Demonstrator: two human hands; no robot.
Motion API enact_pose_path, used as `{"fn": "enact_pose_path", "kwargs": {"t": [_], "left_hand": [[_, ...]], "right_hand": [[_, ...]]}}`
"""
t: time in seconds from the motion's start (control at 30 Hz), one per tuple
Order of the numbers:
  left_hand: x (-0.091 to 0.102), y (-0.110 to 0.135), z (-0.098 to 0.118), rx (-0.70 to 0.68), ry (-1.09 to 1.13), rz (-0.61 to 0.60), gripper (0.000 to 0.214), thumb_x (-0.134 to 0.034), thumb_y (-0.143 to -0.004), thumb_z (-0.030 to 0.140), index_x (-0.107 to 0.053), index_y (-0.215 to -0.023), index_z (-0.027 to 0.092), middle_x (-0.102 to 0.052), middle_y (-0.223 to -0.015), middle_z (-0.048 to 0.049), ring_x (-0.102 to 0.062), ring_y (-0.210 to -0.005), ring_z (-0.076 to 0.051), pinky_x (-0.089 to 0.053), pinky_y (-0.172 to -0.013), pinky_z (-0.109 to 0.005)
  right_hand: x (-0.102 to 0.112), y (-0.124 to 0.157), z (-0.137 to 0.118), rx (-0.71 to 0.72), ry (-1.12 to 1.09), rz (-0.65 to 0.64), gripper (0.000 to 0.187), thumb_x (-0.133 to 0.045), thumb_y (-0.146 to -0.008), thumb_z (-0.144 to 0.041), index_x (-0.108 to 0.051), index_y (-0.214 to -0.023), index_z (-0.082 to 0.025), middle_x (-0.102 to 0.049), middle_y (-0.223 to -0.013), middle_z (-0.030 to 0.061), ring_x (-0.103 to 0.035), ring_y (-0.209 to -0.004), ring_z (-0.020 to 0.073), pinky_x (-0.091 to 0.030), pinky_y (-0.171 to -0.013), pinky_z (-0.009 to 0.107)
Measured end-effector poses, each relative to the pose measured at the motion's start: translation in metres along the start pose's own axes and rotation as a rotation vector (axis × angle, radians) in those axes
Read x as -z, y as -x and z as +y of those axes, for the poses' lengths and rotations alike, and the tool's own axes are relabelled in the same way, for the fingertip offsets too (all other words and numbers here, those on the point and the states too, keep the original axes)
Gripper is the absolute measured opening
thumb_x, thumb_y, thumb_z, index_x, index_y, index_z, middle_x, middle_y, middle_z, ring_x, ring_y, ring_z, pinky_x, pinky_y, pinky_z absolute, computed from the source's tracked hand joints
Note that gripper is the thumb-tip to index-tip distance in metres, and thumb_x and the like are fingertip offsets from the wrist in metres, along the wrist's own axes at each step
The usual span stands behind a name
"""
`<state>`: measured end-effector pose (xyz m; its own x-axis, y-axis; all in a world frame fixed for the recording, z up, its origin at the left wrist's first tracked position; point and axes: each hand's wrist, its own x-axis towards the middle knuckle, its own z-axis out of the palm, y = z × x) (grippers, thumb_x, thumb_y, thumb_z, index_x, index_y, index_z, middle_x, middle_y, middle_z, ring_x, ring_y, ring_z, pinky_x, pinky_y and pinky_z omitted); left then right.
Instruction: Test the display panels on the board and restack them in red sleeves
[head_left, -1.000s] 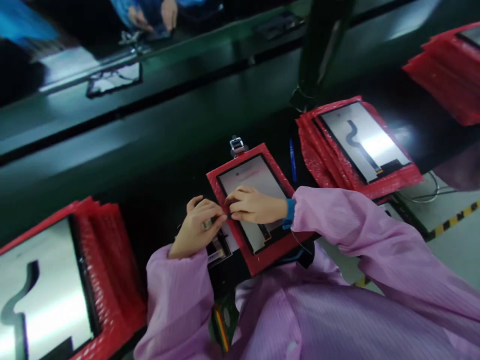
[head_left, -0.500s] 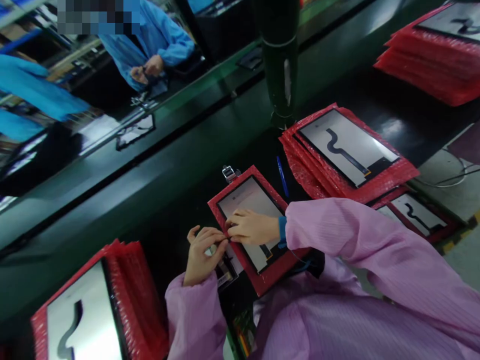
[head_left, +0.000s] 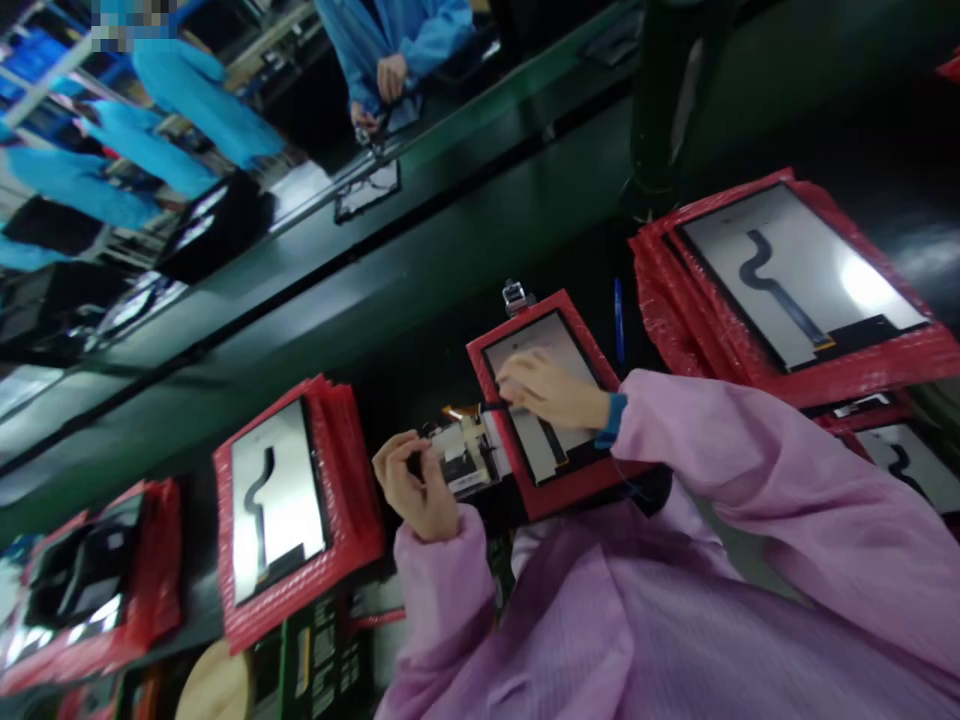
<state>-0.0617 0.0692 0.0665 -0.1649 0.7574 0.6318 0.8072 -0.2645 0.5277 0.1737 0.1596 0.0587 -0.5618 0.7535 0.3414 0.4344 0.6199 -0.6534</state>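
Left hand [head_left: 416, 490] had come away from the panel's left edge, where both hands met in the earlier frame; it sat beside the left end of the small board [head_left: 459, 455], thumb and fingers curled but parted, nothing visible between them; right hand [head_left: 551, 390] was over the panel [head_left: 534, 442], fingers stretched toward its left edge, too blurred to tell whether the tips gripped anything; panel lay on the red sheet [head_left: 544, 497], right of the board; a dark strip [head_left: 493, 406] showed between them; blue pen [head_left: 619, 320] lay farther right; for work at that strip I figured light fingertip pressure, strip straight and untwisted, board left unpulled, panel steadied by its border, since its face would likely mark easily.
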Motion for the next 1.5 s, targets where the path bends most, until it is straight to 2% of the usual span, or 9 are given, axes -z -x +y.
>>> {"fn": "enact_pose_path", "kwargs": {"t": [0.2,0.33,0.43,0.77,0.97,1.1,1.23,1.37,1.5], "left_hand": [[-0.002,0.085,0.012,0.077,-0.293,-0.168,0.019,-0.052,-0.099,0.026,-0.065,-0.111,0.018,-0.052,-0.126,-0.0178,-0.057,-0.115,-0.027,-0.052,-0.101,-0.045],[-0.011,0.094,0.008,0.072,-0.329,-0.226,0.032,-0.047,-0.100,0.023,-0.069,-0.123,0.015,-0.041,-0.140,-0.0215,-0.056,-0.114,-0.026,-0.049,-0.106,-0.047],[-0.011,0.091,0.007,0.043,-0.371,-0.273,0.039,-0.045,-0.099,0.019,-0.070,-0.129,0.018,-0.041,-0.142,-0.0211,-0.056,-0.114,-0.027,-0.047,-0.107,-0.049],[-0.007,0.086,0.007,-0.007,-0.438,-0.369,0.046,-0.048,-0.095,0.013,-0.070,-0.133,0.023,-0.053,-0.140,-0.0211,-0.060,-0.119,-0.034,-0.047,-0.104,-0.054],[-0.016,0.088,0.031,-0.017,-0.144,-0.283,0.042,-0.048,-0.101,0.021,-0.054,-0.143,0.018,-0.055,-0.146,-0.0220,-0.054,-0.137,-0.033,-0.049,-0.110,-0.053],[-0.030,0.094,0.051,-0.100,0.017,-0.389,0.045,-0.046,-0.103,0.021,-0.046,-0.148,0.021,-0.066,-0.134,-0.0173,-0.063,-0.128,-0.028,-0.054,-0.107,-0.048],[-0.032,0.092,0.056,-0.059,0.052,-0.423,0.042,-0.046,-0.102,0.023,-0.049,-0.144,0.019,-0.067,-0.132,-0.0178,-0.066,-0.123,-0.030,-0.057,-0.104,-0.050],[-0.017,0.081,0.049,0.041,0.132,-0.520,0.041,-0.051,-0.102,0.034,-0.054,-0.140,0.019,-0.069,-0.132,-0.0167,-0.066,-0.123,-0.031,-0.056,-0.106,-0.051],[-0.003,0.052,0.044,0.235,0.283,-0.588,0.037,-0.048,-0.104,0.046,-0.063,-0.128,0.022,-0.074,-0.123,-0.0126,-0.071,-0.115,-0.028,-0.059,-0.101,-0.045]], "right_hand": [[0.034,0.081,-0.025,-0.281,0.074,0.359,0.025,-0.046,-0.103,-0.034,-0.063,-0.115,-0.020,-0.066,-0.115,0.0106,-0.058,-0.111,0.0263,-0.045,-0.101,0.046],[0.018,0.139,-0.039,-0.424,0.224,0.434,0.028,-0.048,-0.102,-0.037,-0.061,-0.119,-0.020,-0.067,-0.117,0.0121,-0.059,-0.110,0.0282,-0.047,-0.098,0.046],[-0.005,0.157,-0.040,-0.432,0.276,0.466,0.032,-0.048,-0.102,-0.038,-0.059,-0.125,-0.019,-0.066,-0.122,0.0141,-0.058,-0.116,0.0306,-0.045,-0.102,0.050],[-0.018,0.159,-0.031,-0.440,0.323,0.483,0.043,-0.049,-0.101,-0.044,-0.055,-0.133,-0.017,-0.065,-0.125,0.0158,-0.057,-0.117,0.0322,-0.044,-0.104,0.053],[-0.024,0.158,-0.036,-0.423,0.330,0.483,0.049,-0.046,-0.102,-0.047,-0.052,-0.140,-0.017,-0.066,-0.122,0.0150,-0.056,-0.116,0.0315,-0.046,-0.102,0.053],[-0.024,0.155,-0.038,-0.504,0.286,0.478,0.057,-0.046,-0.100,-0.056,-0.054,-0.141,-0.016,-0.065,-0.127,0.0158,-0.055,-0.118,0.0325,-0.044,-0.105,0.056],[-0.006,0.149,-0.041,-0.684,0.052,0.504,0.059,-0.054,-0.092,-0.068,-0.066,-0.123,-0.020,-0.070,-0.120,0.0131,-0.058,-0.115,0.0321,-0.049,-0.101,0.055],[0.023,0.135,-0.071,-0.684,-0.160,0.553,0.047,-0.058,-0.093,-0.061,-0.067,-0.120,-0.024,-0.069,-0.124,0.0101,-0.060,-0.120,0.0284,-0.050,-0.104,0.049],[0.030,0.107,-0.126,-0.442,-0.097,0.510,0.036,-0.057,-0.098,-0.042,-0.058,-0.130,-0.025,-0.064,-0.128,0.0091,-0.059,-0.121,0.0237,-0.052,-0.101,0.040]]}}
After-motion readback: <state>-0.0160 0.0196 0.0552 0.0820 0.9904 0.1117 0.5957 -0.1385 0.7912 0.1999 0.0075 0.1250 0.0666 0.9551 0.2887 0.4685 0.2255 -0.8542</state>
